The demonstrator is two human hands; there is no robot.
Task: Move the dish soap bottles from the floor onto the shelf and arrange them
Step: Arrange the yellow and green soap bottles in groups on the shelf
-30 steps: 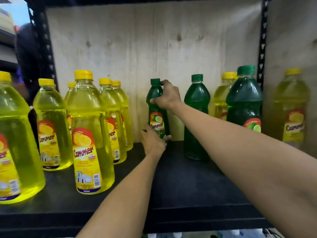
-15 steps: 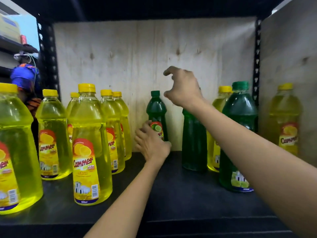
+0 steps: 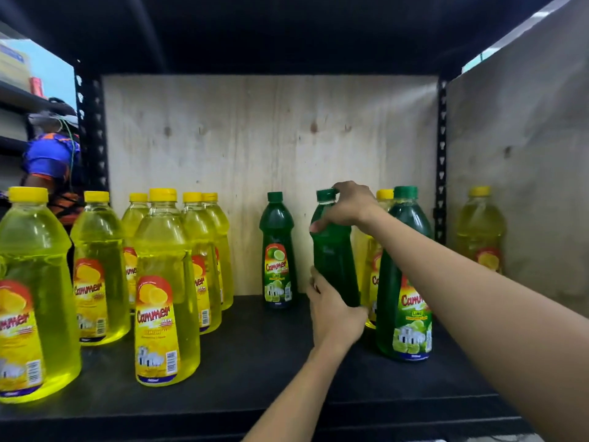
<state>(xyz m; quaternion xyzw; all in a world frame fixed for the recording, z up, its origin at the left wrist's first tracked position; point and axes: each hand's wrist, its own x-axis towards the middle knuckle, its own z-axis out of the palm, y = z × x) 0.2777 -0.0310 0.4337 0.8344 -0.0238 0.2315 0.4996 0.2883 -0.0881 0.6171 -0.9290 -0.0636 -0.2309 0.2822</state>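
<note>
A small green dish soap bottle point(image 3: 333, 260) stands mid-shelf with its label turned away. My right hand point(image 3: 347, 207) grips its neck just under the cap. My left hand point(image 3: 334, 311) wraps its base. Another small green bottle point(image 3: 278, 250) stands free to the left against the back board, label forward. A larger green bottle point(image 3: 403, 282) stands to the right, with a yellow bottle point(image 3: 371, 266) partly hidden behind it. Several yellow bottles point(image 3: 165, 288) crowd the left part of the black shelf point(image 3: 255, 362).
One yellow bottle point(image 3: 479, 231) stands by the right side panel point(image 3: 516, 173). A plywood back board point(image 3: 255, 154) closes the shelf, with a dark shelf overhead. A person in blue point(image 3: 51, 157) is beyond the left upright point(image 3: 92, 132).
Both hands left the first small green bottle, which now stands alone at the back. They moved right and took hold of the second small green bottle.
</note>
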